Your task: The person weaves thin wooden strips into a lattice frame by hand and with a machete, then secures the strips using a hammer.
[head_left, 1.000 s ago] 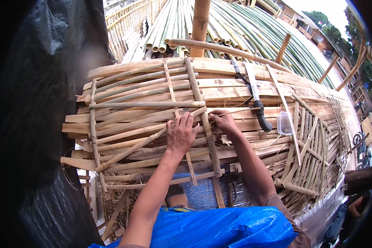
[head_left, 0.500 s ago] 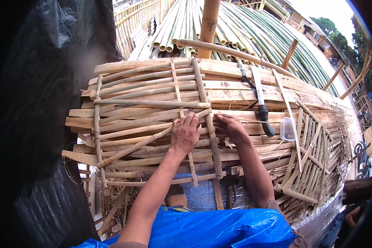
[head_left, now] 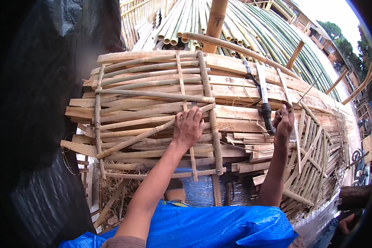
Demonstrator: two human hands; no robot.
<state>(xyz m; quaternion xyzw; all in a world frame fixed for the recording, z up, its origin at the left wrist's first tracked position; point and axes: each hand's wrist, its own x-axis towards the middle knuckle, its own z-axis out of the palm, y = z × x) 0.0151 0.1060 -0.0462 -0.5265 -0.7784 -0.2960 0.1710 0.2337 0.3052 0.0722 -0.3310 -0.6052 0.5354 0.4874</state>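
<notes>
Left hand: my left hand (head_left: 188,129) lies flat, fingers spread, pressing down on the bamboo frame (head_left: 153,115), not gripping anything.
Right hand: my right hand (head_left: 284,120) is out to the right, fingers curled near the black handle of the knife (head_left: 263,99); I can't tell if it's actually closed on the handle or on a thin strip beside it.
Frame: a lattice of split bamboo slats with two upright cross pieces, lying on top of the stack of flat bamboo planks (head_left: 235,87), in the middle of the scene.
Knife: long blade pointing far, handle near, resting on the planks just right of the frame.
Packages and labels: a small clear plastic container seems to sit behind my right hand, mostly hidden, contents unreadable.
Blue tarp: crinkly blue sheet (head_left: 211,225) near me, covering my lap.
Far side: a pile of long green bamboo poles (head_left: 244,25) fanning away.
Right side: another woven bamboo panel (head_left: 318,140), bent by the lens.
Hidden bits: black plastic sheeting (head_left: 33,103) blocks the whole left; someone else's hand (head_left: 349,219) is cut off at the near right corner.
</notes>
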